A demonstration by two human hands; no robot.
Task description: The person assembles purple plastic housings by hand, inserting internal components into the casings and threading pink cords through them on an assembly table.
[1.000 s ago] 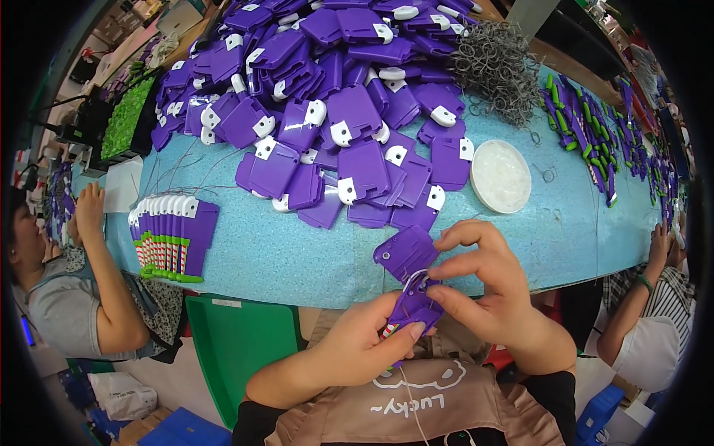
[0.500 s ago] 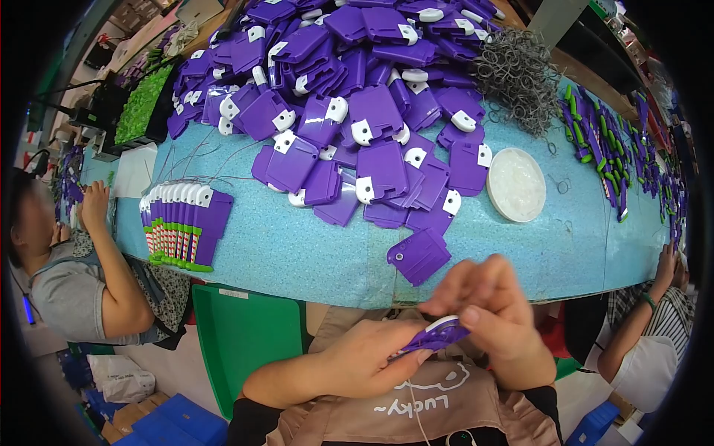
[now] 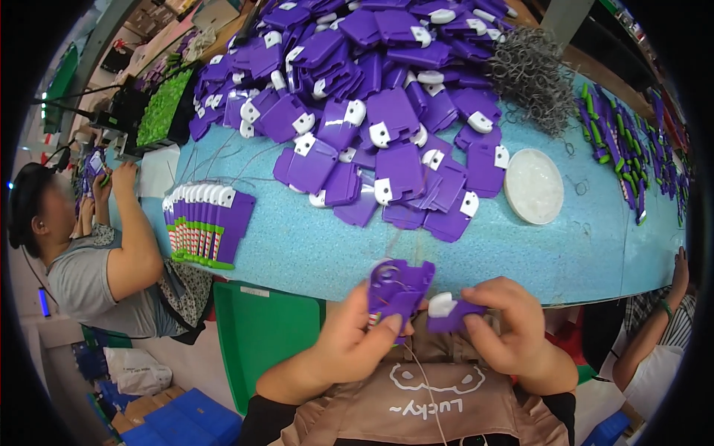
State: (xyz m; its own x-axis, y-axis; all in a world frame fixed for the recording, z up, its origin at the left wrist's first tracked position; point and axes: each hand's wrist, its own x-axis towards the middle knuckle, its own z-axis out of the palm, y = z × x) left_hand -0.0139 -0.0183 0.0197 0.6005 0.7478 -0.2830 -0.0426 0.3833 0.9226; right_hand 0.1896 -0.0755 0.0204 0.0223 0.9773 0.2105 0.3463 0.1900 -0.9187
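Observation:
My left hand (image 3: 349, 343) grips a purple plastic housing half (image 3: 400, 291), its hollow inner side up, with a round recess and what looks like a thin wire coil near its top. Small striped and green bits show under that thumb. In my right hand (image 3: 513, 327), a purple plastic piece with a white corner (image 3: 442, 305) is pinched between thumb and fingers, just right of the housing half and slightly apart from it. Both hands are above my brown apron, at the table's front edge. Fingers hide part of each piece.
A big heap of purple housings with white corners (image 3: 312, 163) covers the blue table. A bundle of assembled purple pieces (image 3: 204, 223) lies left, a white round dish (image 3: 534, 187) right. Tangled wire rings (image 3: 535, 78) lie behind it. A green tray (image 3: 256, 327) sits below. Co-workers flank me.
The loose purple housing half near the front edge has left the table. My hands have separated: the left now holds up a housing half, the right a white-cornered piece. The view has shifted slightly.

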